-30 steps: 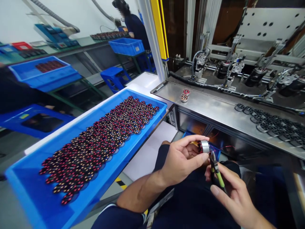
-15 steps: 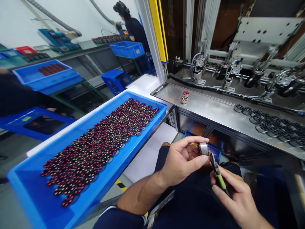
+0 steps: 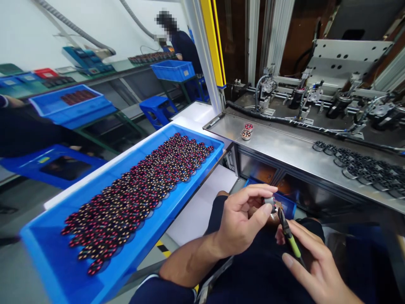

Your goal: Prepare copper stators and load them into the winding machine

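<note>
My left hand (image 3: 245, 217) is closed round a motor stator (image 3: 268, 202), a short round part with a silvery outer ring, gripped between thumb and fingers. In my right hand (image 3: 311, 253) is a pair of cutting pliers (image 3: 291, 238) with green and black handles. The pliers' dark jaws point up and meet the side of the stator that faces right, where some copper shows. Whether the jaws touch a wire is too small to tell. Both hands are above my lap.
A blue tray (image 3: 190, 192) full of similar stators with red and copper windings stands at the left. Two loose wound stators (image 3: 246, 134) and rows of black ones (image 3: 351, 169) lie on the metal ledge (image 3: 278, 147) before a machine (image 3: 341, 97). Co-workers (image 3: 186, 48) sit behind, near blue stools (image 3: 155, 105).
The stator has turned in my left hand, so its copper side shows more to the right. The pliers have moved slightly down with my right hand. The view has shifted a little.
</note>
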{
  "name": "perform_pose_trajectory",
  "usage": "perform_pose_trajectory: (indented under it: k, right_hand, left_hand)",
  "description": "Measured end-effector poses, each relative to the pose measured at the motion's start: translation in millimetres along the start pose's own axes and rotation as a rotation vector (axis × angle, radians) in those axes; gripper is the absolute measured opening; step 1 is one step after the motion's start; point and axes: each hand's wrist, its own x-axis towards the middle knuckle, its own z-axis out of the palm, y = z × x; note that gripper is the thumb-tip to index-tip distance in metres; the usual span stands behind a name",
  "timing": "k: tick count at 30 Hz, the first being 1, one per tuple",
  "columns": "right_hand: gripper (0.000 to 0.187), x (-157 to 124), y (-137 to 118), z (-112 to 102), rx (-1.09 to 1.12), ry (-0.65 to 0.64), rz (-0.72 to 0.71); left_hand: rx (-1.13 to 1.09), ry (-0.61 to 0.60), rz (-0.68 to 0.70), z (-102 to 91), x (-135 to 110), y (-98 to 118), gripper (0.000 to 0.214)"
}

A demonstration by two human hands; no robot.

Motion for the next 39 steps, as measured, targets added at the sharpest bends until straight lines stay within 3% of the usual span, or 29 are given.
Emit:
perform_pose_trajectory:
  k: [16,20,27,39]
  right_hand:
    - [0.044,11.1,-6.9,-0.3,-0.017,0.031,-0.084]
    - [0.044,9.8,-4.3,0.0,-0.013,0.038,-0.049]
    - [0.049,1.4,2.9,-0.3,-0.119,0.051,-0.091]
    - [0.046,6.8,-4.6,-1.4,-0.082,0.033,-0.088]
  left_hand:
    - [0.190,-0.034,0.072,-3.6,-1.1,-1.0,0.026]
    - [0.201,-0.035,0.090,-3.0,-1.1,-0.9,0.027]
    - [0.254,-0.066,0.235,-2.6,0.7,-0.9,0.029]
    - [0.307,-0.086,0.297,0.2,2.8,5.0,0.027]
